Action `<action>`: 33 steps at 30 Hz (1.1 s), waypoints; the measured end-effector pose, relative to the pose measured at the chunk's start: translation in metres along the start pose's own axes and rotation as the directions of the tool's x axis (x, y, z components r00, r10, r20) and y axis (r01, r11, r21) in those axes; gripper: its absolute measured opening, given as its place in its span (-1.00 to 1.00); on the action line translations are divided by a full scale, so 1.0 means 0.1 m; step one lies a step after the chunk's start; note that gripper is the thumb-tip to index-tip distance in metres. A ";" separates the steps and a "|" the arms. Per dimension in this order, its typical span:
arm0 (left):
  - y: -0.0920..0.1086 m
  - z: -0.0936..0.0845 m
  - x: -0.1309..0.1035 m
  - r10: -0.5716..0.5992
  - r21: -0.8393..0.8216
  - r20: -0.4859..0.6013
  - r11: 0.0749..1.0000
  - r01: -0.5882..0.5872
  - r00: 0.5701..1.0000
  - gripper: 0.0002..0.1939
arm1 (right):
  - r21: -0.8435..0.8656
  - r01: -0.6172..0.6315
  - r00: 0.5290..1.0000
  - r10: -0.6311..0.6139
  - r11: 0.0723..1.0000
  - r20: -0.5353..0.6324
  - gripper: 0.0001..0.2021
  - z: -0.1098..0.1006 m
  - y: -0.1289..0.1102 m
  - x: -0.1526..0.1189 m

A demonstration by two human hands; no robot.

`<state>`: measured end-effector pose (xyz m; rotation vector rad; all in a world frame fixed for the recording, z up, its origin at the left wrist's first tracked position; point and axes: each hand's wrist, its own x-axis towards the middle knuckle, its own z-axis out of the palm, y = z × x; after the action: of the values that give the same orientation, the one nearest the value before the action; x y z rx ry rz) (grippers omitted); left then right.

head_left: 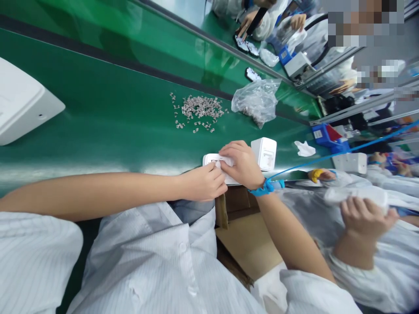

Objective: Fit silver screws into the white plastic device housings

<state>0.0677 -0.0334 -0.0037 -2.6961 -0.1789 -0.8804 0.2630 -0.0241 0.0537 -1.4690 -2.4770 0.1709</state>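
Note:
A white plastic housing [207, 158] lies at the near edge of the green table, partly covered by both hands. My right hand [241, 163], with a blue strap at the wrist, grips the housing from its right side. The fingers of my left hand [207, 181] are curled and pinched together at a slot in its upper face; whatever small thing they hold is hidden. Beyond the hands is a loose pile of small metal clips [203, 107]. A second white housing [264, 153] stands just right of my right hand.
A clear plastic bag [257, 102] with small metal parts lies beyond the housings. A large white casing [22, 102] is at far left. Cardboard boxes [252, 235] sit below the table edge. At right, a co-worker's hand [366, 218] holds a white part; a blue cord [327, 155] crosses there.

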 end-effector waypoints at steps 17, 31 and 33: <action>0.04 0.01 0.03 -0.057 0.047 -0.055 0.997 0.059 0.997 -0.74 | 0.081 -0.055 0.994 0.062 0.995 -0.089 -0.91 0.08 -0.05 0.05; 0.35 -0.91 -0.84 -0.680 0.074 -0.024 0.730 0.679 0.733 -0.78 | 0.014 -0.584 0.576 0.426 0.812 -0.697 -0.74 0.12 0.67 -0.70; 0.27 -1.10 -1.08 -0.749 0.177 -0.034 0.647 0.742 0.662 -0.78 | -0.036 -0.633 0.577 0.440 0.773 -0.688 -0.65 0.22 0.79 -0.78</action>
<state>-0.0745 -0.0966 0.0097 -2.4335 -1.4023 -0.9336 0.3598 -0.0537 0.0015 -1.9527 -1.4657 -0.5332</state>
